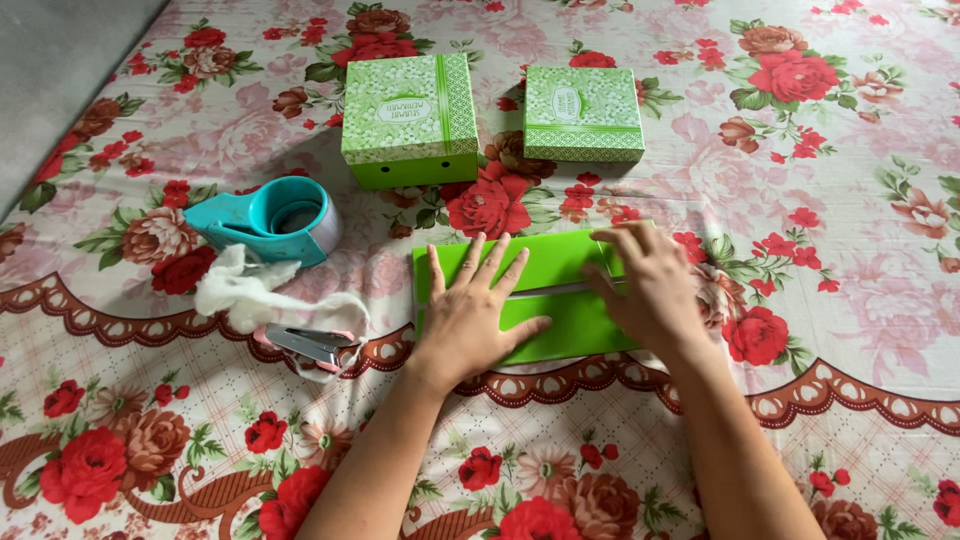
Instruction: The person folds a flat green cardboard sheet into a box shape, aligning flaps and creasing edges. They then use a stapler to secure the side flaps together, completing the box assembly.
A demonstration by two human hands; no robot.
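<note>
Both hands, the left hand (475, 315) and right hand (645, 285), are lying open with fingers spread, pressing the flat green cardboard sheet (560, 320) down; creasing its fold firmly probably comes next.

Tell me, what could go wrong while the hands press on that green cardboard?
The flat green cardboard lies on a soft flowered cloth, so it might bend crookedly under the left hand and right hand. Its edges look thin and could nick the fingers. The stapler and white fluff sit close beside the left arm, so an elbow might bump them.
</note>
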